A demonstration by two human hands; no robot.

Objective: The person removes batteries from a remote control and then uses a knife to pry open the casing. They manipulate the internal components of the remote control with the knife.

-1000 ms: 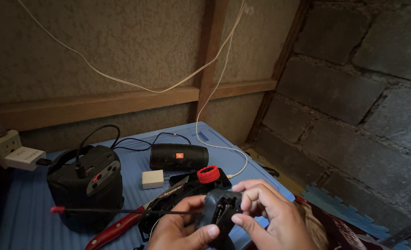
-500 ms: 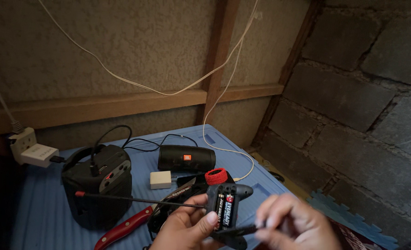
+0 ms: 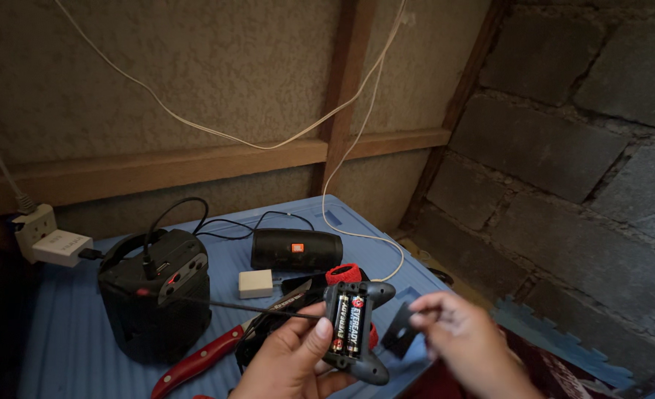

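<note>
While the left hand (image 3: 290, 362) grips a dark controller (image 3: 353, 329) from below, thumb pressed beside its open battery bay w/ two black cells (image 3: 347, 324), the unit sits low-centre over the blue table (image 3: 69, 340). Right hand (image 3: 468, 343) pinches the black battery cover (image 3: 401, 330), just right of the controller. Behind: cylindrical speaker (image 3: 296, 249), boxy black speaker (image 3: 158, 292), red-handled knife (image 3: 202, 360).

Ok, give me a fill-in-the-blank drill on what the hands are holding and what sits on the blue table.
1. The left hand holds a dark controller with ____ batteries showing in its open compartment.
2. The right hand holds the flat black ____ taken off that compartment.
3. The knife on the blue table has a ____ handle.

Missing words: two; cover; red
</note>
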